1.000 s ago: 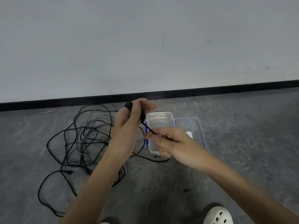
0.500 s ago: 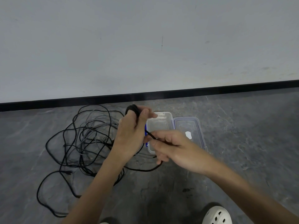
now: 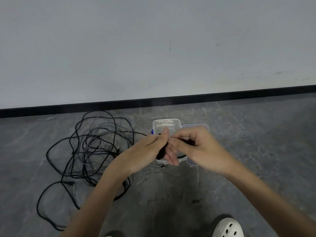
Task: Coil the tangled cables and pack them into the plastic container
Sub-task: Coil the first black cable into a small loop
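A tangle of black and grey cables (image 3: 92, 149) lies spread on the grey floor at the left. My left hand (image 3: 145, 153) grips a small black coil of cable (image 3: 161, 153), thumb on top. My right hand (image 3: 193, 144) pinches the black cable strand right beside it, fingers curled. Both hands hover over the clear plastic container (image 3: 166, 124), which stands open on the floor. Its lid (image 3: 196, 126) with blue trim lies just to the right, mostly hidden by my right hand. A loose cable end trails below the hands.
A white wall with a black baseboard (image 3: 222, 94) runs across the back. My white clog (image 3: 228, 228) shows at the bottom right. The grey stone floor stretches bare to the right of the container.
My left hand has dropped and turned down over the container with the coil. My right hand came up against it. The slack strand between them is shorter.
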The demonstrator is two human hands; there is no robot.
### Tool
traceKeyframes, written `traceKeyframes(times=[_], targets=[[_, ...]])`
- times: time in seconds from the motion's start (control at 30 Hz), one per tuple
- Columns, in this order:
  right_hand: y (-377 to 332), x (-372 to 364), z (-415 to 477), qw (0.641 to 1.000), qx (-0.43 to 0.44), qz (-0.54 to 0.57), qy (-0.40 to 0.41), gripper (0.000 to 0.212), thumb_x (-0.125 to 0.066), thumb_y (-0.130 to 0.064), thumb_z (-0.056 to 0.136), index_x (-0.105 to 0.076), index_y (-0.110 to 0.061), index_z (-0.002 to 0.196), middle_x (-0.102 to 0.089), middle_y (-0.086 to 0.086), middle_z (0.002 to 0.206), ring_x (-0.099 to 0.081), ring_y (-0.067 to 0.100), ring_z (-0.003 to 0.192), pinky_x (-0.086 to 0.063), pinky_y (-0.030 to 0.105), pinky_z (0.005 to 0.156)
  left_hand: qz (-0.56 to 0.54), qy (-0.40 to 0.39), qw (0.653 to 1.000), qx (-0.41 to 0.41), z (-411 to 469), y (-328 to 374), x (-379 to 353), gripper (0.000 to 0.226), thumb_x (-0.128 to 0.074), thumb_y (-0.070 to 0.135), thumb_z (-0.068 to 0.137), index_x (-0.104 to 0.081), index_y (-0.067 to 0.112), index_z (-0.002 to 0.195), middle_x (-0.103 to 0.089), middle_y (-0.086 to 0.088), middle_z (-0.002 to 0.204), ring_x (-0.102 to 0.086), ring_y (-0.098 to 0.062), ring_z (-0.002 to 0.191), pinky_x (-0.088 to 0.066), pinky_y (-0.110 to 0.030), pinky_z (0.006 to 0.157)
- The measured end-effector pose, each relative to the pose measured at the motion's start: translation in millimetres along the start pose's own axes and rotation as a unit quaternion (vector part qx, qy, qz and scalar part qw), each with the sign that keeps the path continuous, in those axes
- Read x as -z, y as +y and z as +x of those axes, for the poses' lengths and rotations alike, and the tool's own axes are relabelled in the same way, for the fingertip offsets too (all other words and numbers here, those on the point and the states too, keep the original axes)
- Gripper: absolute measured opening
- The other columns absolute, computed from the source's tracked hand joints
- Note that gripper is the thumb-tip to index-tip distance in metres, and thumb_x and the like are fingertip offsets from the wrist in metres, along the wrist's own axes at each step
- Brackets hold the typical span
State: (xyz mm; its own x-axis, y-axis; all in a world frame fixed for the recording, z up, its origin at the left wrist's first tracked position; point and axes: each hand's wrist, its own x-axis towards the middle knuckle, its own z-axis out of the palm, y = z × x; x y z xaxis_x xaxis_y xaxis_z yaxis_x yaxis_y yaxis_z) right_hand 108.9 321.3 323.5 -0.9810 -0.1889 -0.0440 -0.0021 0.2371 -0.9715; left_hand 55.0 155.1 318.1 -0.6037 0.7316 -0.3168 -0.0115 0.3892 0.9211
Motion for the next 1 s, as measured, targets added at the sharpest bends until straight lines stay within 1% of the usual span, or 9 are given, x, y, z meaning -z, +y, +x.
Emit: traceKeyframes(times=[0.07, 0.23, 0.3, 0.43, 0.5, 0.67, 0.83, 0.93, 1.0], targets=[[2.5, 2.8, 0.3, 1.0, 0.013, 0.004, 0.01, 0.024, -0.055, -0.005, 0.095, -0.067, -0.004, 0.075, -0.067, 0.016, 0.062, -0.07, 0.025, 0.065, -0.056, 0.032, 0.074, -0.032, -0.038, 0.999, 0.007, -1.8, 0.5, -0.3, 0.071, -0.016, 0.054, 0.099, -0.071, 0.008, 0.092, -0.075, 0.0, 0.09, -0.068, -0.005, 0.09, -0.042, -0.002, 0.079], [5.4, 6.6, 2.3, 0.998, 0.042, 0.004, 0.039, 0.011, -0.067, -0.012, 0.087, -0.071, -0.014, 0.076, -0.07, 0.004, 0.065, -0.066, 0.011, 0.062, -0.049, 0.018, 0.067, -0.076, -0.111, 0.991, -0.01, -6.5, 5.9, 1.5, 0.042, -0.032, 0.046, 0.096, -0.061, 0.016, 0.091, -0.074, 0.005, 0.082, -0.065, 0.004, 0.081, -0.044, -0.003, 0.072], [3.3, 8.1, 2.9, 0.997, 0.052, 0.02, 0.048, 0.01, -0.07, -0.021, 0.08, -0.071, -0.012, 0.077, -0.07, 0.001, 0.067, -0.067, 0.009, 0.065, -0.05, 0.019, 0.068, -0.096, -0.135, 0.986, -0.018, -7.8, 6.3, 3.2, 0.034, -0.035, 0.04, 0.098, -0.06, 0.018, 0.09, -0.072, 0.006, 0.08, -0.064, 0.002, 0.08, -0.045, -0.005, 0.072], [1.0, 13.2, 5.1, 0.996, 0.063, 0.037, 0.056, 0.019, -0.075, -0.02, 0.072, -0.07, -0.002, 0.078, -0.072, 0.002, 0.072, -0.068, 0.013, 0.068, -0.054, 0.025, 0.07, -0.166, -0.169, 0.971, -0.027, -9.3, 4.9, 2.6, 0.031, -0.042, 0.038, 0.099, -0.063, 0.017, 0.09, -0.071, 0.001, 0.079, -0.064, -0.008, 0.079, -0.045, -0.014, 0.075], [0.3, 14.4, 5.5, 0.996, 0.061, 0.042, 0.055, 0.018, -0.075, -0.023, 0.07, -0.07, -0.006, 0.076, -0.072, 0.0, 0.071, -0.068, 0.012, 0.068, -0.055, 0.027, 0.07, -0.203, -0.185, 0.961, -0.038, -8.9, 5.5, 2.6, 0.029, -0.045, 0.037, 0.101, -0.064, 0.02, 0.087, -0.071, -0.002, 0.078, -0.065, -0.012, 0.077, -0.046, -0.017, 0.074], [1.4, 12.2, 6.2, 0.995, 0.059, 0.072, 0.036, 0.008, -0.066, -0.021, 0.077, -0.07, -0.014, 0.078, -0.071, -0.005, 0.071, -0.066, 0.004, 0.068, -0.051, 0.015, 0.067, -0.297, -0.226, 0.925, -0.069, -6.5, 6.6, 0.8, 0.027, -0.044, 0.031, 0.1, -0.063, 0.022, 0.082, -0.07, -0.005, 0.077, -0.066, -0.015, 0.073, -0.049, -0.021, 0.073], [0.6, 8.8, 6.9, 0.996, 0.033, 0.077, -0.02, 0.027, -0.048, -0.026, 0.092, -0.07, -0.014, 0.082, -0.07, -0.004, 0.075, -0.066, 0.009, 0.074, -0.051, 0.018, 0.071, -0.353, -0.241, 0.898, -0.108, -7.0, 5.0, 2.7, 0.026, -0.044, 0.034, 0.1, -0.053, 0.017, 0.083, -0.069, 0.0, 0.076, -0.066, -0.015, 0.074, -0.05, -0.025, 0.075], [0.9, 6.9, 7.9, 0.997, 0.016, 0.075, -0.024, 0.035, -0.046, -0.031, 0.093, -0.066, -0.004, 0.084, -0.061, 0.008, 0.071, -0.056, 0.015, 0.064, -0.047, 0.018, 0.062, -0.371, -0.243, 0.889, -0.113, -7.1, 3.6, 2.4, 0.026, -0.043, 0.032, 0.101, -0.051, 0.016, 0.083, -0.068, 0.0, 0.075, -0.065, -0.015, 0.073, -0.05, -0.026, 0.074], [0.9, 6.1, 7.4, 0.995, 0.006, 0.095, -0.029, 0.042, -0.045, -0.035, 0.094, -0.061, 0.003, 0.084, -0.051, 0.014, 0.07, -0.048, 0.01, 0.059, -0.042, 0.016, 0.057, -0.388, -0.238, 0.883, -0.114, -6.0, 3.1, 1.7, 0.027, -0.043, 0.031, 0.101, -0.051, 0.015, 0.082, -0.066, 0.001, 0.073, -0.065, -0.015, 0.073, -0.05, -0.025, 0.075]])
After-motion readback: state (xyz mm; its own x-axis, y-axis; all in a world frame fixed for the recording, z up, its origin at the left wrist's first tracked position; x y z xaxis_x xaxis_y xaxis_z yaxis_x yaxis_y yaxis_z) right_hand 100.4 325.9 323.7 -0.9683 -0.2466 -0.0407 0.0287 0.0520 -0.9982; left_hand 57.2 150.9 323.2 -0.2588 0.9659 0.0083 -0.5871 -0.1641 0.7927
